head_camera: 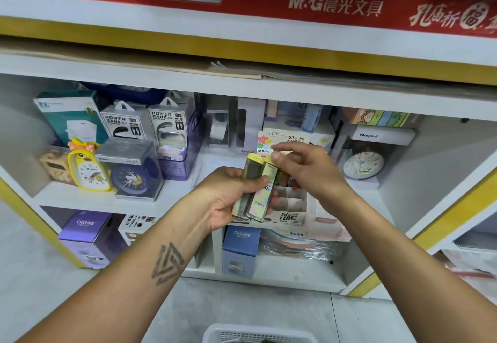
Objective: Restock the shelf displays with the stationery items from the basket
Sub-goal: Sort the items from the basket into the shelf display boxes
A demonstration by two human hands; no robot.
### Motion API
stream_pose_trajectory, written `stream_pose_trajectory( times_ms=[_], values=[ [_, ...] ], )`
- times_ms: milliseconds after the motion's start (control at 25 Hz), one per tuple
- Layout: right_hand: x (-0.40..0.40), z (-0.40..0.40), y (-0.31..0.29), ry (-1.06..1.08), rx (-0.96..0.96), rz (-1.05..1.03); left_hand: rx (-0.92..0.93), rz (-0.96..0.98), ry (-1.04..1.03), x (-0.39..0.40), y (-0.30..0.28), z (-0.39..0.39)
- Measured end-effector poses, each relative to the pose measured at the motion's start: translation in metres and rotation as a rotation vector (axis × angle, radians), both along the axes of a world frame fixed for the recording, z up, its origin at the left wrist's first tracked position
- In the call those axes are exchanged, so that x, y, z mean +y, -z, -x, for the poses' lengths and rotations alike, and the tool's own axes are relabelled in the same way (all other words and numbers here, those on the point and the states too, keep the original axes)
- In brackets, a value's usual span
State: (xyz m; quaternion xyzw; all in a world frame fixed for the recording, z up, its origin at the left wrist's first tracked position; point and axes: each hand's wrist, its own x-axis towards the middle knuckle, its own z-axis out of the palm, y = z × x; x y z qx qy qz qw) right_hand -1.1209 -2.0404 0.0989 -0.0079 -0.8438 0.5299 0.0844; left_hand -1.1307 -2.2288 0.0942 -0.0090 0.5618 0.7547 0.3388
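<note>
Left hand [228, 197] holds a small stack of lead cases [255, 189] in front of the middle shelf; fingers curled round them, thumb across the front; cases are slim and flat, yellow cap on top, dark see-through side, pastel label with a barcode near the bottom; exact count cannot be told. Right hand [304, 167] is just right of the cases, its grip a pinch of thumb and forefinger at the top of one case; other fingers loosely bent. Behind and below the hands sits the display box [291, 202] on the shelf [172, 194]; white card dividers inside, front reads "0.7 HB" and "100"; header card [274, 140] above reads "0.7mm HB" and "M&G" with coloured stars. Basket [258, 334], white mesh, at the bottom edge on the floor; contents not clear.

Writing elsewhere: red banner [336, 6] up top with "M&G", Chinese characters and "23"; two boxes [142, 124] marked "POWER BANK"; purple box [86, 229] and blue box [242, 245] both "CRUHRE" on the lower shelf; white box marked "Henghui" [376, 136] on the right. Yellow duck clock [86, 167] left, blue round clock [129, 181] in a clear case beside it; pale round clock [363, 165] right.
</note>
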Motion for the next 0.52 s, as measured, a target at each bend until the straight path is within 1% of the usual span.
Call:
stream_pose_trajectory(
  times_ms=[40,80,160,200,240,280,320,400,440,520],
  values=[
    [-0.002,-0.002,-0.002,-0.032,-0.065,0.11,0.005,0.005,0.017,0.001,0.0,-0.001],
    [-0.002,-0.004,-0.004,-0.038,-0.081,0.171,0.006,0.01,0.018,0.001,-0.001,0.0],
    [0.007,-0.008,-0.01,0.032,-0.024,0.252,0.008,0.01,-0.056,0.001,-0.003,0.001],
    [0.015,-0.009,-0.013,0.08,0.03,0.241,0.016,0.008,-0.114,0.0,-0.004,0.003],
    [0.023,-0.011,-0.014,0.127,0.082,0.171,0.028,0.011,-0.17,-0.002,-0.005,0.005],
    [0.031,-0.012,-0.014,0.165,0.125,0.048,0.036,0.017,-0.215,-0.004,-0.006,0.006],
    [0.035,-0.013,-0.012,0.183,0.162,-0.107,0.037,0.02,-0.241,-0.005,-0.007,0.007],
    [0.035,-0.017,-0.003,0.147,0.211,-0.409,0.022,0.037,-0.245,-0.006,-0.009,0.006],
    [0.033,-0.018,0.001,0.113,0.227,-0.501,0.013,0.059,-0.226,-0.005,-0.01,0.005],
    [0.028,-0.019,0.004,0.065,0.244,-0.552,-0.016,0.085,-0.162,-0.003,-0.012,0.003]
  ],
)
